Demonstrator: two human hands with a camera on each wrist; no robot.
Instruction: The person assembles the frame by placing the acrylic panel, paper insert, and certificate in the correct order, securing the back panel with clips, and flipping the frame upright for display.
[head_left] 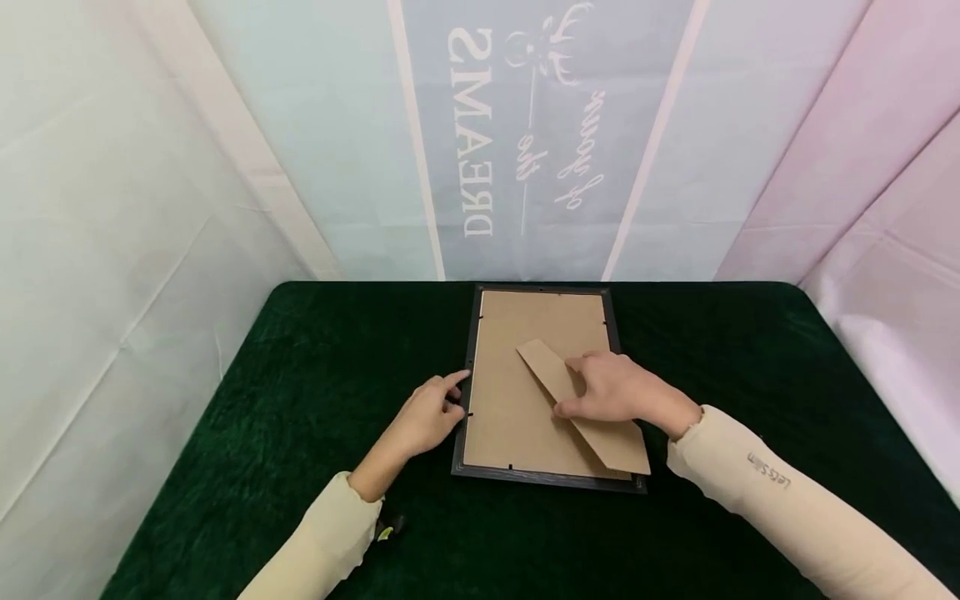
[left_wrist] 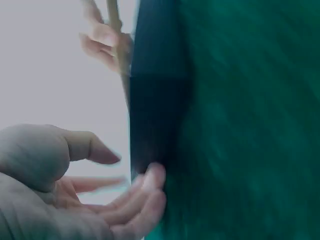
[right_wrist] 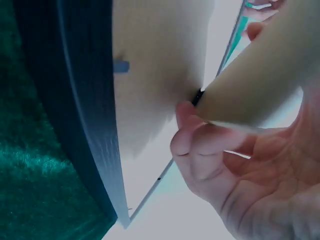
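Observation:
A dark picture frame (head_left: pixel 547 478) lies face down, showing its brown backing board (head_left: pixel 498 375) and small black tabs around the edge. A folding cardboard stand (head_left: pixel 622 450) slants up from the board's right half. My right hand (head_left: pixel 611 387) pinches this stand (right_wrist: pixel 265 75) between thumb and fingers, seen close in the right wrist view. At the frame's left side, my left hand (head_left: pixel 429 417) touches the rim with its fingertips. The left wrist view shows that hand's thumb apart from the loosely bent fingers (left_wrist: pixel 150 185).
Dark green plush cloth (head_left: pixel 337 358) covers the table. Behind it hangs a pastel sheet (head_left: pixel 360 150) with mirrored lettering, and white fabric (head_left: pixel 135 250) stands at the left. A small dark object with a yellow-green patch (head_left: pixel 386 532) sits by the left cuff.

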